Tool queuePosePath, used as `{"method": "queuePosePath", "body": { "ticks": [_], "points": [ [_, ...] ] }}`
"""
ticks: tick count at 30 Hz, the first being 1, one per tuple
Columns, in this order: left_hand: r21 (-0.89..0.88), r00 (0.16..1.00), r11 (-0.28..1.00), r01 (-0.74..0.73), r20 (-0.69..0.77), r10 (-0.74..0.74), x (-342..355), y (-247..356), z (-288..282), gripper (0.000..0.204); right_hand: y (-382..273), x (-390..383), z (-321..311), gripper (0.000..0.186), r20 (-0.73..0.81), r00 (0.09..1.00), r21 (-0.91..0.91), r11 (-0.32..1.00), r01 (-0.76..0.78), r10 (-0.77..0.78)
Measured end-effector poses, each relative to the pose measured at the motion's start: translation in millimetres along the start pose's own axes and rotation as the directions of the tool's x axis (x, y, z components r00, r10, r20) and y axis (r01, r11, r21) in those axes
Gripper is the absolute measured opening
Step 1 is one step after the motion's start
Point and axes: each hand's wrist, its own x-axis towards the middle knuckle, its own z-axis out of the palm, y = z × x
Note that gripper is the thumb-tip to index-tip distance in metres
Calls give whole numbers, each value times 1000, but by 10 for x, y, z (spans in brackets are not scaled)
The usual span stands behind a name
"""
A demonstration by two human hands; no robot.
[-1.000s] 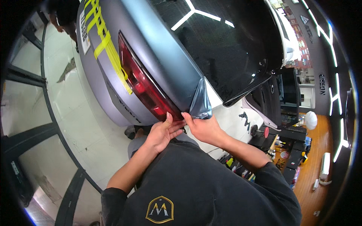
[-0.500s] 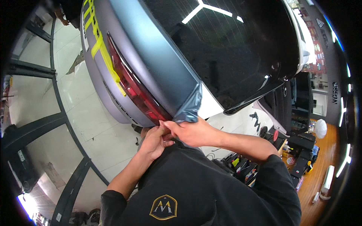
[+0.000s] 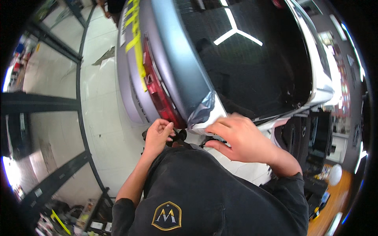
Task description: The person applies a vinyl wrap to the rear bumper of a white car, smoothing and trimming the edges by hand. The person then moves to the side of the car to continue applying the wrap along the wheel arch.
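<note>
My left hand is beside the lower end of a red tail light, its fingers curled toward the thumb. Whatever they may pinch is too small to make out. My right hand hovers near the car's rear corner, thumb apart from the bent fingers, nothing seen between them; the fingertips are slightly blurred. Between the hands, a loose wrinkled flap of shiny grey-blue film hangs at the edge of the blue-grey covered tailgate. White bodywork shows next to the flap.
Yellow tape strips run along the car's rear. The dark rear window lies beyond the tailgate. Dark-framed glass panels stand at the left over pale floor tiles. Another person's hand shows at the top left.
My hands were together by the tail light's lower end and are now apart. The right hand has moved right and opened. The view has shifted, with the car appearing further right.
</note>
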Motion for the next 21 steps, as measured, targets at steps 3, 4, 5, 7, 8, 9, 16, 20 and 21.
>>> {"method": "queuePosePath", "body": {
  "ticks": [3,4,5,7,8,9,16,20,21],
  "points": [
    [223,973,957,-186,-92,211,24,-30,127,38,112,211,296,55,-102,901,-541,784,305,-421],
    [170,967,959,-225,-78,241,39,-39,167,41,314,360,496,66,-5,904,-637,699,327,-427],
    [175,964,956,-236,-78,253,57,-19,187,41,339,508,464,63,39,898,-628,689,362,-437],
    [181,960,953,-242,-96,262,27,6,178,41,362,821,402,57,139,875,-593,669,449,-464],
    [185,948,944,-274,-113,298,44,-36,170,40,394,923,369,40,183,855,-602,632,488,-485],
    [164,952,950,-267,-108,286,45,-37,156,40,396,954,376,34,228,848,-584,630,512,-478],
    [144,962,954,-263,-31,270,87,-21,38,37,427,1016,460,11,209,828,-498,672,547,-520],
    [275,956,919,-283,0,294,95,9,20,45,578,1049,638,4,81,765,-518,629,580,-639],
    [282,947,909,-306,-11,322,103,0,23,46,594,1055,677,5,41,769,-501,653,568,-638]
  ]
}}
